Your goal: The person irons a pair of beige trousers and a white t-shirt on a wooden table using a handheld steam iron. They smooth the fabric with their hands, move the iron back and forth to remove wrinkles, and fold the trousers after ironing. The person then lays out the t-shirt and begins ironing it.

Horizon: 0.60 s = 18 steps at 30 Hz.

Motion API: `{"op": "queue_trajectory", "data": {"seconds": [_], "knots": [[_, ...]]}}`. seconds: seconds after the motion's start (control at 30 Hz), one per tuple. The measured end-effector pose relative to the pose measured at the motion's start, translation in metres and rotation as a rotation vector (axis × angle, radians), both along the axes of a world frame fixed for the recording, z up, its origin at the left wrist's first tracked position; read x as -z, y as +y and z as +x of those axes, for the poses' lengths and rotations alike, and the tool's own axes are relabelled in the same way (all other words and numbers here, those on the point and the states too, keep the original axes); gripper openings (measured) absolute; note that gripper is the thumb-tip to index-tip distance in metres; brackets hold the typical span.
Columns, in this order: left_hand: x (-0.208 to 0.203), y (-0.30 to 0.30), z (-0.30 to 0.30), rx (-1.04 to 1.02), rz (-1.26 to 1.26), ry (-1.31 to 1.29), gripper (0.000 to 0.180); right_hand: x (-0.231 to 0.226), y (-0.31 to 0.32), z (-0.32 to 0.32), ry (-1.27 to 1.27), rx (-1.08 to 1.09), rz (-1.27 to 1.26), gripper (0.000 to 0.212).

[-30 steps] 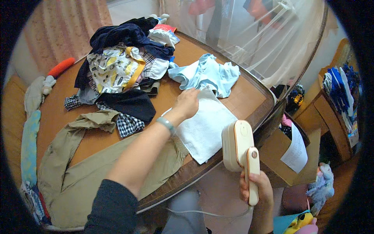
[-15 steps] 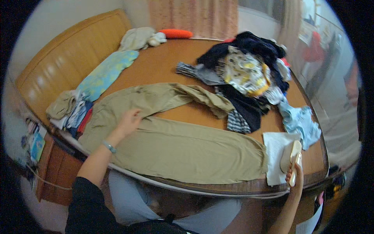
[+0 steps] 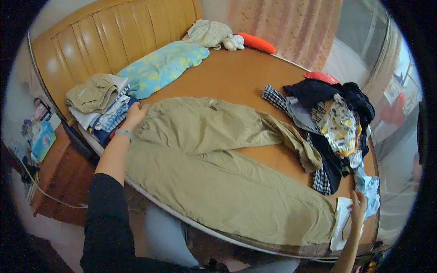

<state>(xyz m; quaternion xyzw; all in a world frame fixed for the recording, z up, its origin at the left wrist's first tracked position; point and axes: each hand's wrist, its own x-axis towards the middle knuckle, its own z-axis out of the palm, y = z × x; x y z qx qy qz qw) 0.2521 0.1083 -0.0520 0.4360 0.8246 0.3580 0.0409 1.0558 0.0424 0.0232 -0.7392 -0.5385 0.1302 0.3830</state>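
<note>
Khaki trousers (image 3: 227,191) lie spread on the brown bed surface, one leg bent away at the far side. At the far corner of their waistband, my left hand (image 3: 136,116) is closed on the edge of the fabric, right beside a stack of folded clothes (image 3: 98,98). My right hand (image 3: 358,204) is over a folded white cloth (image 3: 339,223) past the trouser hem, fingers apart and near a light blue garment (image 3: 372,195). A white handheld iron (image 3: 348,230) lies on the cloth, partly hidden behind my right wrist.
A heap of dark and patterned clothes (image 3: 339,125) lies at the far right. Along the headboard (image 3: 123,32) are a blue-and-yellow pillow (image 3: 164,66), a pale cloth bundle (image 3: 207,34) and an orange bolster (image 3: 257,43). A wooden nightstand (image 3: 63,175) stands at left.
My left hand has moved from the middle of the trousers to the waistband corner. My right hand has let go of the iron and reached farther away. The view has turned left.
</note>
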Motion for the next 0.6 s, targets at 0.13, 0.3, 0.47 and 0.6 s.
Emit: {"op": "queue_trajectory", "data": {"seconds": [0.13,0.3,0.47,0.6], "knots": [[0.015,0.030,-0.025,-0.048,-0.109,-0.115,0.068,0.029,0.122,-0.085,-0.380,-0.252,0.069,0.043],[0.022,0.047,-0.011,-0.070,-0.038,-0.162,0.054,0.051,0.185,-0.141,-0.578,-0.286,-0.228,0.078],[0.020,0.036,-0.021,0.106,-0.042,-0.353,0.033,0.056,0.175,-0.113,-0.486,-0.377,0.018,0.020],[-0.051,-0.041,-0.027,0.205,0.180,-0.763,0.027,-0.013,0.078,-0.060,-0.095,-0.413,-0.029,0.018]]}}
